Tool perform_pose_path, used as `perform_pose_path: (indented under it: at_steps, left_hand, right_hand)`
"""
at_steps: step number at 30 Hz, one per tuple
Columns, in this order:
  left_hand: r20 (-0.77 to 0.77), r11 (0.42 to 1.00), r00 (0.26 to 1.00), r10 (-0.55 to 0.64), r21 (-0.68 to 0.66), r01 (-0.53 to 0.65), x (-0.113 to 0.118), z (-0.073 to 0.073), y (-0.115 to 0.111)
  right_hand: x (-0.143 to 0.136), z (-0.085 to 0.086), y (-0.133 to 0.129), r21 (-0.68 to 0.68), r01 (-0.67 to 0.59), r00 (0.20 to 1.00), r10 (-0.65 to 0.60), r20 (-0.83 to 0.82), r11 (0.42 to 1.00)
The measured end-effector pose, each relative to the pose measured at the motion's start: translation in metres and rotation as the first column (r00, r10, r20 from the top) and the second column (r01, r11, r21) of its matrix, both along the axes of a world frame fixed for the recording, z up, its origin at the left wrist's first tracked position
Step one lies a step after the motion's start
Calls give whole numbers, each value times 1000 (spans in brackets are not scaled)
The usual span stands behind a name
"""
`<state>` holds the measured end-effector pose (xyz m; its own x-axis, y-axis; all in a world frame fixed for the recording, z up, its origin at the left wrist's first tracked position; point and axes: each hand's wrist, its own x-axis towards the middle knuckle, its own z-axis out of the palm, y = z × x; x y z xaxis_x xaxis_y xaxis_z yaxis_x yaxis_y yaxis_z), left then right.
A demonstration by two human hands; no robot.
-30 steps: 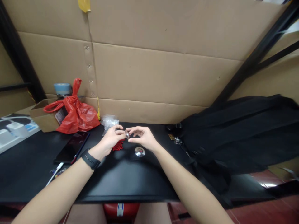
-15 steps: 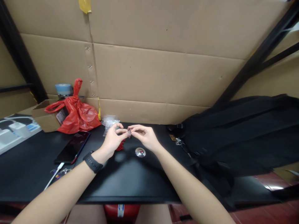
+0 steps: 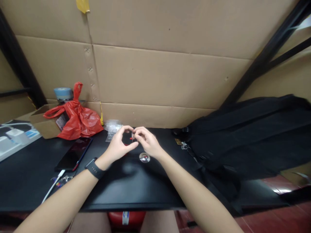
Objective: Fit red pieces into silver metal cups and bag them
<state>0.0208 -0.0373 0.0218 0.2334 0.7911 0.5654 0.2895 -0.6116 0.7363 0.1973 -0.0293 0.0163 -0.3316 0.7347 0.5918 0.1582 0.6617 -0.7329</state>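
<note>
Hands meet above the black tabletop (image 3: 136, 187): the left hand (image 3: 118, 146) and right hand (image 3: 148, 142) both pinch a small metal piece (image 3: 133, 136) between their fingers. A round metal cap (image 3: 144, 157) lies just at six o'clock of them; a red bag (image 3: 80, 121) sits toward ten o'clock.

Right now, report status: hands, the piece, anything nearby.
Both hands up over the black table. Left hand and right hand pinch one small metal piece between fingertips. Round metal disc lies under the right hand, apart. Phone left.
</note>
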Motion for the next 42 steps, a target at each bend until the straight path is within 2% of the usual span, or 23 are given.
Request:
perform_pose_path:
  at_steps: [3, 6, 9, 15, 21, 31, 33, 36, 39, 40, 42]
  left_hand:
    - [-203, 982, 976, 80, 187, -42, -4, 3, 0]
    - [-319, 957, 928, 191, 270, -104, -6, 5, 0]
    - [-372, 936, 889, 266, 319, -146, -6, 5, 1]
    - [-385, 944, 873, 299, 253, -212, -6, 3, 9]
    - [-350, 969, 927, 138, 239, -54, -11, -3, 14]
    - [-344, 958, 914, 215, 254, -130, -7, -7, 12]
    - [-361, 957, 904, 231, 250, -145, -8, -8, 12]
    - [-389, 968, 895, 219, 205, -147, -9, -9, 13]
    - [-386, 975, 898, 211, 154, -163, -10, -10, 13]
    - [-384, 975, 898, 215, 144, -172, -11, -11, 14]
    - [-393, 975, 893, 219, 128, -183, -12, -11, 15]
  right_hand:
    - [-2, 0, -3, 56, 37, 998, -39, 49, 998]
    - [-2, 0, -3, 150, 68, 990, -86, 116, 986]
    - [0, 0, -2, 195, 66, 981, -100, 166, 979]
    - [9, 5, 1, 202, 108, 973, -144, 178, 974]
    - [10, 2, 2, 183, 89, 970, -127, 209, 979]
    - [8, 0, 2, 188, 87, 951, -138, 275, 978]
    - [14, 2, 4, 148, 88, 946, -130, 299, 985]
    - [28, 4, 7, -46, 51, 897, -26, 441, 998]
    - [42, 2, 12, -308, -16, 746, 217, 630, 951]
    - [45, 1, 14, -359, -18, 697, 270, 665, 933]
    - [47, -2, 17, -379, -3, 636, 294, 713, 925]
